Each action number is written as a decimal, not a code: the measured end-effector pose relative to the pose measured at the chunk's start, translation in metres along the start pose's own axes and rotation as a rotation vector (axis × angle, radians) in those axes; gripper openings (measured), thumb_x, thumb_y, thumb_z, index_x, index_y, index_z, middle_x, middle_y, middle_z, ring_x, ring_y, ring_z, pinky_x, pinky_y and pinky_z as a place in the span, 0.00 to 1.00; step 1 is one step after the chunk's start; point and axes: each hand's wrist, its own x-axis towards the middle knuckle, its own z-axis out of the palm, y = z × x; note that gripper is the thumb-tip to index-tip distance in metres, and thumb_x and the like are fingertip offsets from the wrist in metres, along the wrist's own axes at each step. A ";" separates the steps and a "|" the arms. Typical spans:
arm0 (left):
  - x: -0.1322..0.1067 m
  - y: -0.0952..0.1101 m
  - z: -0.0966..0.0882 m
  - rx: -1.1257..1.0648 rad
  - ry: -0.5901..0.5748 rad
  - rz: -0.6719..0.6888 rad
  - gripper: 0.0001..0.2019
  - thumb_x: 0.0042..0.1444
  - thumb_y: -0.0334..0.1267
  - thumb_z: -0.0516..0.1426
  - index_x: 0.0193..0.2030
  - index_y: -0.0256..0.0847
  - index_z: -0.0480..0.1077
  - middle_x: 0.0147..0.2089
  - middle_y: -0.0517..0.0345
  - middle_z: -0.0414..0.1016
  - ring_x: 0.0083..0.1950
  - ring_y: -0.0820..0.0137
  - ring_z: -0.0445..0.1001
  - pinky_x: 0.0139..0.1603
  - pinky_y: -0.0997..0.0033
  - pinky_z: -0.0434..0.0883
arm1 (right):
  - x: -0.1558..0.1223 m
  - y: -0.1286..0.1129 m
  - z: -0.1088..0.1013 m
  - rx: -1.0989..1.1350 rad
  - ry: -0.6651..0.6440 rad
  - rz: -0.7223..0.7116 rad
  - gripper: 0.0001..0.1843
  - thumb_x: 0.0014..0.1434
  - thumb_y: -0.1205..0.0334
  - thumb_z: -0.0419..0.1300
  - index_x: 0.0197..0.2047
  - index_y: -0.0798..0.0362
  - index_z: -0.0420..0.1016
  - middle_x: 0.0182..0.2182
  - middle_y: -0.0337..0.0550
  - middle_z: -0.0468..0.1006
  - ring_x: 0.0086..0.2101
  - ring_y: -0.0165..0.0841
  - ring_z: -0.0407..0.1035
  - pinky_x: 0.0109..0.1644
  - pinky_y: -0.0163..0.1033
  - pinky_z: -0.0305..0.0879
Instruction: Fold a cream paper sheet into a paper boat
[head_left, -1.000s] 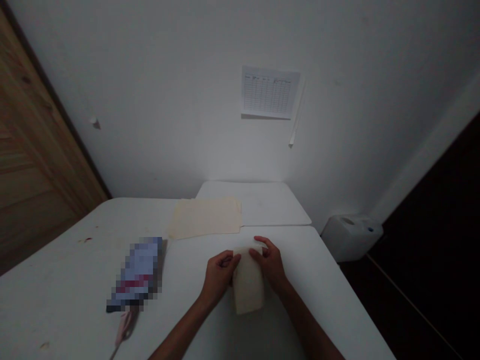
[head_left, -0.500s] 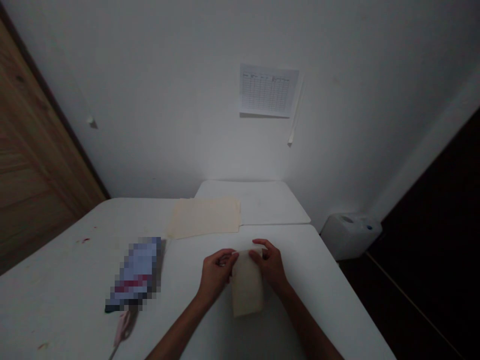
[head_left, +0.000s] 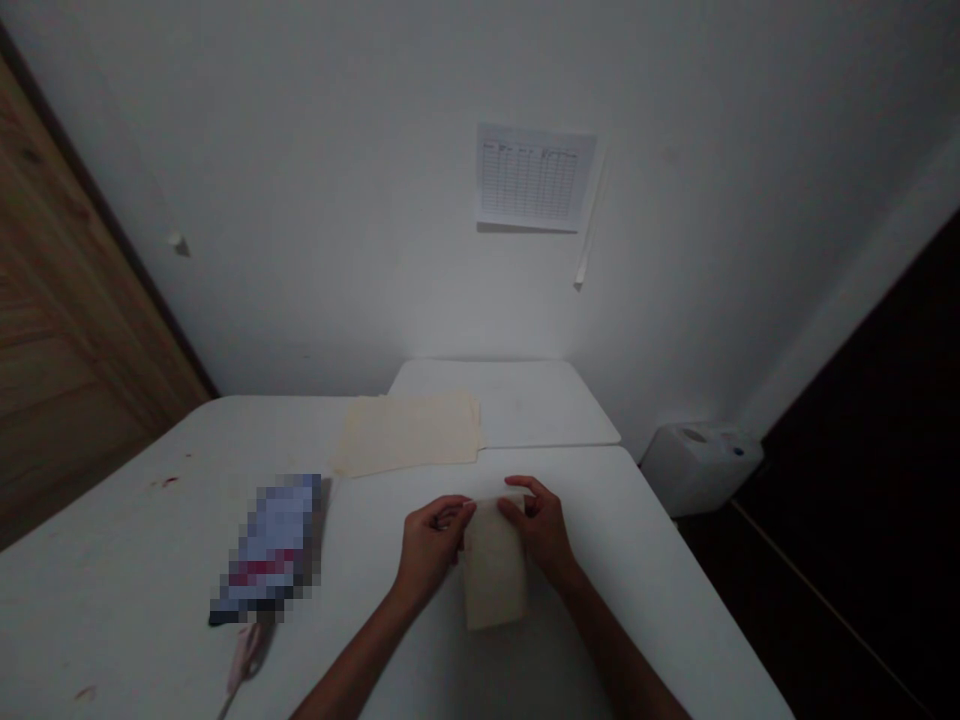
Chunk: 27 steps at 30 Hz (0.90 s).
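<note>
A folded piece of cream paper (head_left: 495, 570), a tall rectangle, is held up between my two hands over the white table (head_left: 390, 640). My left hand (head_left: 435, 540) pinches its top left corner between thumb and fingers. At the top right corner my right hand (head_left: 544, 525) grips it, thumb on the near face and index finger raised apart. The fingers behind the paper are partly hidden. Beyond my hands lie flat cream sheets (head_left: 409, 435), slightly fanned at the edges.
To the left lies a blurred-out bluish item (head_left: 274, 545), with a pink-handled tool (head_left: 244, 655) with a thin shaft just below it. A printed chart (head_left: 536, 180) hangs on the wall. On the floor at right stands a white plastic container (head_left: 701, 465).
Both hands keep the same hold on the folded paper, which has barely moved. The whole view has shifted very slightly.
</note>
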 end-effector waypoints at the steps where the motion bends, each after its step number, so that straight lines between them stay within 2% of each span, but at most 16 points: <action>1: 0.000 0.000 0.000 0.001 0.000 0.001 0.18 0.47 0.50 0.64 0.34 0.36 0.76 0.24 0.57 0.75 0.14 0.78 0.63 0.10 0.81 0.59 | 0.000 0.000 0.000 -0.002 0.002 -0.001 0.25 0.49 0.50 0.66 0.47 0.54 0.71 0.19 0.34 0.72 0.18 0.26 0.59 0.21 0.32 0.56; 8: -0.001 0.001 -0.001 0.025 -0.002 0.021 0.15 0.48 0.48 0.63 0.32 0.36 0.75 0.23 0.59 0.74 0.16 0.78 0.63 0.11 0.81 0.59 | 0.002 0.003 -0.001 0.039 -0.015 0.068 0.27 0.46 0.48 0.68 0.46 0.54 0.73 0.20 0.35 0.73 0.19 0.27 0.62 0.23 0.33 0.59; 13: -0.002 0.006 -0.001 0.034 0.008 0.044 0.13 0.48 0.47 0.63 0.30 0.37 0.75 0.21 0.60 0.73 0.15 0.78 0.63 0.11 0.82 0.58 | 0.004 0.006 -0.004 0.138 0.004 0.124 0.19 0.44 0.49 0.69 0.32 0.56 0.77 0.23 0.39 0.75 0.23 0.29 0.66 0.28 0.33 0.61; 17: -0.001 0.008 -0.002 0.045 0.009 0.076 0.12 0.48 0.46 0.63 0.29 0.37 0.76 0.21 0.60 0.73 0.15 0.78 0.62 0.12 0.82 0.58 | 0.005 0.006 -0.006 0.219 0.048 0.190 0.17 0.41 0.51 0.71 0.27 0.57 0.77 0.21 0.37 0.73 0.23 0.28 0.64 0.27 0.33 0.62; 22: 0.001 0.009 -0.004 0.055 0.036 0.093 0.12 0.47 0.46 0.63 0.28 0.37 0.76 0.21 0.59 0.73 0.17 0.76 0.65 0.14 0.81 0.60 | 0.005 0.003 -0.007 0.284 0.019 0.183 0.17 0.42 0.51 0.71 0.28 0.57 0.79 0.23 0.40 0.75 0.25 0.30 0.67 0.31 0.36 0.66; 27: 0.002 0.009 -0.005 0.027 0.030 0.071 0.14 0.46 0.48 0.64 0.28 0.37 0.76 0.20 0.59 0.73 0.18 0.75 0.66 0.16 0.79 0.62 | 0.004 -0.002 -0.008 0.272 -0.003 0.186 0.18 0.41 0.51 0.71 0.29 0.57 0.81 0.23 0.41 0.76 0.24 0.31 0.68 0.30 0.36 0.66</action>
